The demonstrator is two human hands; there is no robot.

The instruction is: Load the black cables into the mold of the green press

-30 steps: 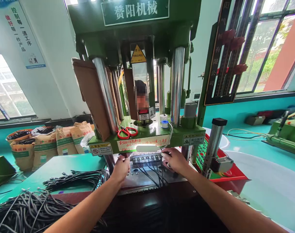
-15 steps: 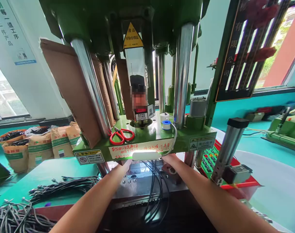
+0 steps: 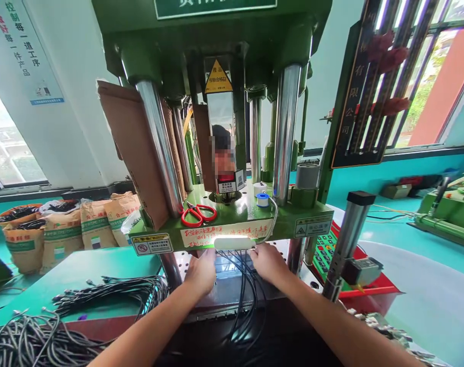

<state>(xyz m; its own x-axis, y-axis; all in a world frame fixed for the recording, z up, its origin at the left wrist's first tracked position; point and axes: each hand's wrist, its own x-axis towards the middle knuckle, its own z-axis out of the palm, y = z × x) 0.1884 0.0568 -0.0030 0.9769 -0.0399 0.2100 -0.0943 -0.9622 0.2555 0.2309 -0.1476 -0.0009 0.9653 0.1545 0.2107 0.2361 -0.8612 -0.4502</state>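
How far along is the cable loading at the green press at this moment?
Looks done: several black cables already run from under the green press platen and hang over the front edge. In hand: the left hand and right hand rest on the metal mould plate beside those cables; grip cannot be told. Left: piles of loose black cables wait on the teal table.

Both forearms bare, entering from the bottom edge and converging toward centre frame. Left arm runs up from lower left; left hand (image 3: pixel 201 272) palm down, back of hand toward camera, fingers pointing forward, tips hidden. Right arm runs up from lower right; right hand (image 3: pixel 267 261) palm down, wrist straight, fingers curled forward. Hands near each other, apart. Grip state not readable on either.
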